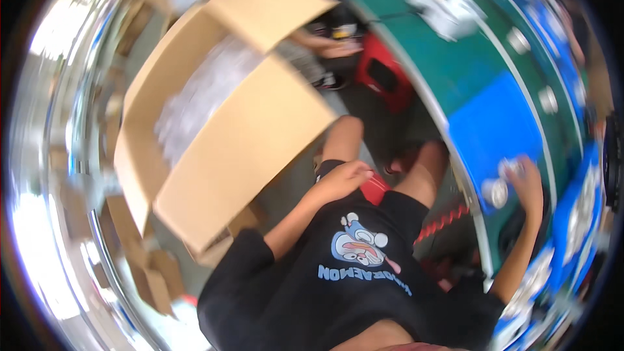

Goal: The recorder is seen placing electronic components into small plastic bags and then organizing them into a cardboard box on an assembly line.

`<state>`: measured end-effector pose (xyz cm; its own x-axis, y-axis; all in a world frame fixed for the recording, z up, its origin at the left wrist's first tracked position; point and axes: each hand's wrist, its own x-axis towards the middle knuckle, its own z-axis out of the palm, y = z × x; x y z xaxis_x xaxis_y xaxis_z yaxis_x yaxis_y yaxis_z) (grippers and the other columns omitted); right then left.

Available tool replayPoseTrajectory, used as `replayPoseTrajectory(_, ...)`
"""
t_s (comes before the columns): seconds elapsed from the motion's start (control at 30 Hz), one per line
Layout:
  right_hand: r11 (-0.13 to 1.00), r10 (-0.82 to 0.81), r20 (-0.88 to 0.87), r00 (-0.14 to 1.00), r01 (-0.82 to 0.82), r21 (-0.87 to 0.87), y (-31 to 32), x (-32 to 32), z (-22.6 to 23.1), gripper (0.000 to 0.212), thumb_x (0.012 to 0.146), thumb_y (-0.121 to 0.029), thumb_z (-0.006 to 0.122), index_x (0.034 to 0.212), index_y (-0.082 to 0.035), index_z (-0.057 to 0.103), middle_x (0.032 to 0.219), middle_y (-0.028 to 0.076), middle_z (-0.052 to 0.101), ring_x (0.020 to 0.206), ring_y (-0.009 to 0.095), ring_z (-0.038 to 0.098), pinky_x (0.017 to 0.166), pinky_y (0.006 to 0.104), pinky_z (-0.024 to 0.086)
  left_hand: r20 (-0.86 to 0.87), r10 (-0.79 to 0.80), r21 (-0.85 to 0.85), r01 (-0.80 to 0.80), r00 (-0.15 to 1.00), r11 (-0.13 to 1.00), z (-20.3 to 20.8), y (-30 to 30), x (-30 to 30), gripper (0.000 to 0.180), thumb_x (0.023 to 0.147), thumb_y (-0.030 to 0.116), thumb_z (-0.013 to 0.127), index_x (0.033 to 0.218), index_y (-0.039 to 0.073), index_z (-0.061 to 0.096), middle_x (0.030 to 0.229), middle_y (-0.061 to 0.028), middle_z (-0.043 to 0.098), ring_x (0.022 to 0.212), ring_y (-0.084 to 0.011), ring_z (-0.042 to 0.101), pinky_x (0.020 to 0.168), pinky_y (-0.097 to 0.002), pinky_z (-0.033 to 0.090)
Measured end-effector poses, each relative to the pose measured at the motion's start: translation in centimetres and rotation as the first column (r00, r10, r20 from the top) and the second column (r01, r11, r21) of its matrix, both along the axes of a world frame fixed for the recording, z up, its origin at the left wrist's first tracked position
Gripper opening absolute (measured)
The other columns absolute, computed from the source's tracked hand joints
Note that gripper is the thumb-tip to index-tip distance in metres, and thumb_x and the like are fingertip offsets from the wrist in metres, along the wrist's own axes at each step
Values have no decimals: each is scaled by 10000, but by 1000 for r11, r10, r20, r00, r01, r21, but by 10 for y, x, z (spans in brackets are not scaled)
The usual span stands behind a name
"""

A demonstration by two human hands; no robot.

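Observation:
My left hand (346, 179) is over my lap, just above the thigh, with its fingers curled in and nothing seen in them. At the right, my right hand (529, 184) reaches over the blue mat (491, 120) on the green work table. Its fingertips close on a small round whitish piece (511, 168), blurred by motion. Next to that hand, a second round white piece (495, 193) rests near the mat's edge.
A large open cardboard box (244, 156) holding clear plastic bags (208, 94) stands at my left. Several white pieces lie along the green table (422, 39). A red crate (383, 71) is under its edge. Another person's hand (341, 47) shows beyond the box.

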<state>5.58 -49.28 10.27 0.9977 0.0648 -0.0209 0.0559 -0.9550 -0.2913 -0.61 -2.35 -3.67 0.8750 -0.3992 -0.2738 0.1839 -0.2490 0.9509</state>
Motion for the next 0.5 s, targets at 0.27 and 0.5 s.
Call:
replayPoseTrajectory(0.27, 982, -152, 212, 965, 123, 145, 48, 18, 38, 459, 964, -283, 571, 1309, 13, 502, 1233, 161, 571, 988, 253, 590, 793, 322, 471, 317, -110, -49, 132, 942, 990, 182, 121, -86, 324, 951, 269, 601, 1156, 18, 595, 1054, -114, 645, 934, -197, 634, 810, -316, 499)
replayPoseTrajectory(0.5, 809, -73, 269, 960, -101, 579, 161, 10, 53, 403, 1024, -290, 426, 1314, -25, 515, 1060, 60, 578, 739, 97, 476, 614, 222, 379, 567, 538, 463, -781, 624, 419, 210, 274, -66, 279, 925, 254, 606, 1059, 12, 646, 947, -105, 689, 881, -191, 647, 798, -303, 504)
